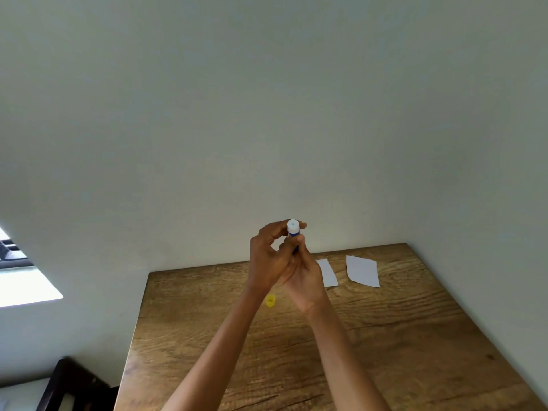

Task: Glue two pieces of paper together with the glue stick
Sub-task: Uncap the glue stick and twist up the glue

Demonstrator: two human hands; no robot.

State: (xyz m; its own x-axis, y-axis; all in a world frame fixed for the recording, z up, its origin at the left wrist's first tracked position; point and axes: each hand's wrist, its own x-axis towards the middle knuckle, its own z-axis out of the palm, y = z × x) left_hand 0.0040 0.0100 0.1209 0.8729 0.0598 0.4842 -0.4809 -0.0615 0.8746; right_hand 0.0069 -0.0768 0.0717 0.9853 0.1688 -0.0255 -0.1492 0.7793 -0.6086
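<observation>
Both hands are raised above the wooden table (385,336) and hold an uncapped glue stick (293,229) upright, its white top facing me. My right hand (305,280) grips the blue body from below. My left hand (269,256) pinches the stick near its top with curled fingers. The yellow cap (270,300) lies on the table below my left wrist. Two white pieces of paper lie near the far edge: a narrow one (329,274), partly hidden by my right hand, and a wider one (363,271) to its right.
A pale wall rises right behind the table and along its right side. A dark piece of furniture (74,387) stands at the lower left, beside the table's left edge. A bright window (20,280) is at the far left.
</observation>
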